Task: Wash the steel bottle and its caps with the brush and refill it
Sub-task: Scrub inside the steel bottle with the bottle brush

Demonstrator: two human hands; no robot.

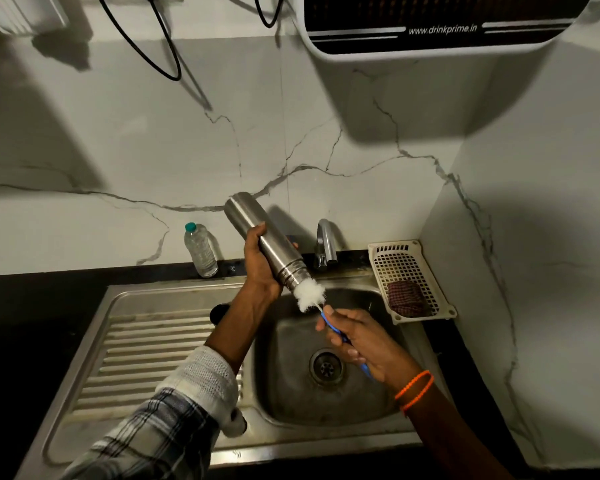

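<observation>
Over a stainless-steel sink [174, 306], the left hand [260, 265] grips a tilted, mouth-down brushed-steel cylindrical bottle [262, 242] while the right hand [357, 341] clasps a blue-handled, white-bristled brush [310, 296], its tip hidden inside the neck, handle mostly covered.

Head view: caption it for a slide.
Left hand tilts steel bottle over sink; right hand works brush at its mouth.
</observation>
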